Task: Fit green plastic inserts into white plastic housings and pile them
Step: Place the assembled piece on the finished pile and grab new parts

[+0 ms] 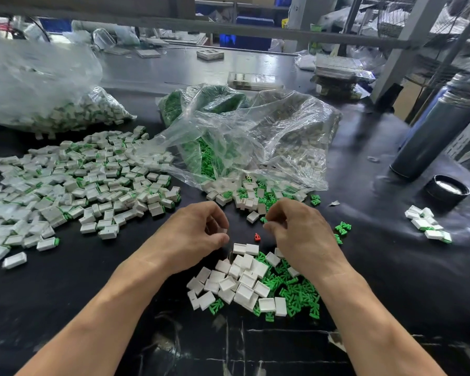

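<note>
Much of what you work among is hard to read: the clear plastic bag (pixel 255 137) ahead of you veils its green and white contents, and a second crumpled clear bag (pixel 38 85) at far left is blurred, cut by the frame edge, with fitted pieces showing dimly through it. The room behind, with grey steel racking (pixel 407 31) and blue bins (pixel 244 39), is smeared and indistinct.

Your bench is a black glossy tabletop (pixel 92 294), scuffed white near your edge. At right stand a tall grey metal flask (pixel 434 137), leaning in the wide lens, and its black round cap (pixel 447 189).

The broad pile of finished white housings with green inserts (pixel 73 185) spreads across the left, its pieces lying every way. Between your forearms lies the heap of loose white rectangular plastic housings (pixel 236 283), touching the heap of loose green plastic inserts (pixel 296 291) on its right; no common direction shows in either.

Your left hand (pixel 198 234) is curled, pinching one small white housing (pixel 217 226) at the fingertips; its long axis cannot be made out. Your right hand (pixel 296 232) is curled too, pinching a green insert (pixel 264 220) of which only a tip peeks out towards the left hand. The two held pieces are near but apart. A tiny red plastic piece (pixel 257 236) lies on the bench between your hands.
</note>
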Motion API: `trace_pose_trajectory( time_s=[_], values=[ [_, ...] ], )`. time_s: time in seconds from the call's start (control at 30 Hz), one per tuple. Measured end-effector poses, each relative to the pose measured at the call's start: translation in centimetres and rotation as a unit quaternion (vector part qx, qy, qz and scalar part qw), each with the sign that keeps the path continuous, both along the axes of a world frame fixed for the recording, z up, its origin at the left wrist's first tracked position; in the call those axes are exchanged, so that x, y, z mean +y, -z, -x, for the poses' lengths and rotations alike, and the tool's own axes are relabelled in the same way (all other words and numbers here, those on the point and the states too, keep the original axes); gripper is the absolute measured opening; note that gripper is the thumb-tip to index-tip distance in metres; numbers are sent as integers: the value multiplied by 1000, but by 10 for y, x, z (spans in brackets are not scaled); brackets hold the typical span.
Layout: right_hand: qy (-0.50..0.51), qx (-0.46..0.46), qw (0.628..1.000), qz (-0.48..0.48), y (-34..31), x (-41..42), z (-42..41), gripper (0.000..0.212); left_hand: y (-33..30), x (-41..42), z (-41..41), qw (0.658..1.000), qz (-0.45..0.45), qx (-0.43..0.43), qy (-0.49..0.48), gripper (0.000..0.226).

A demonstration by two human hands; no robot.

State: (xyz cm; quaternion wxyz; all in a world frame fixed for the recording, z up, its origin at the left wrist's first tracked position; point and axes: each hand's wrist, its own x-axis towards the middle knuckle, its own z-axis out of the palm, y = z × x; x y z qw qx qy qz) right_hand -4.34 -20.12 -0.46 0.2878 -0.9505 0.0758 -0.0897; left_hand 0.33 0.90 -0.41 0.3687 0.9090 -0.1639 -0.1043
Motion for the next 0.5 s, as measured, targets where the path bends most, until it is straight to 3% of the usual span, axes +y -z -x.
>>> trace_pose_trajectory(
  time_s=[0.23,0.5],
  values=[
    [0,-83,979,-187,4,1,-1,12,0,-11,3,984,172,-15,-41,18],
    [-15,-108,909,-403,3,12,-3,17,2,-22,8,958,284,17,-39,20]
  ],
)
